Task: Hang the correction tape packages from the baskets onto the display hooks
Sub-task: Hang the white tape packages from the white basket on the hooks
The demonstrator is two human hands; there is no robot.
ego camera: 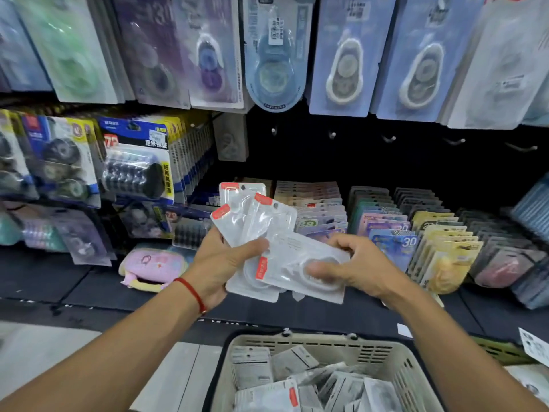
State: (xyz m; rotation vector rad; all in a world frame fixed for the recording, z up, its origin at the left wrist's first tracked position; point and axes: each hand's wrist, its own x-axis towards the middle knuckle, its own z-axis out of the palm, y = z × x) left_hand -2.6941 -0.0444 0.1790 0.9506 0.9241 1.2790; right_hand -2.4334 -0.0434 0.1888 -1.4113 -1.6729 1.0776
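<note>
Blur softens the hanging packs along the top, so their print is unreadable. Left hand (219, 263) grips a fan of clear white correction tape packages (252, 221) with red-orange tabs, held above the basket (312, 346). Right hand (353, 266) pinches one package (300, 269) lying crosswise. Bare display hooks (389, 139) show against the dark panel behind; the basket's lower edge is cut off.

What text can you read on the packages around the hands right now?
"30": blue card in the shelf rack
"88": green card in the rack
"72": red tag on the black-and-blue hanging pack
Print on the white packages and basket packages: too blurred to read.
</note>
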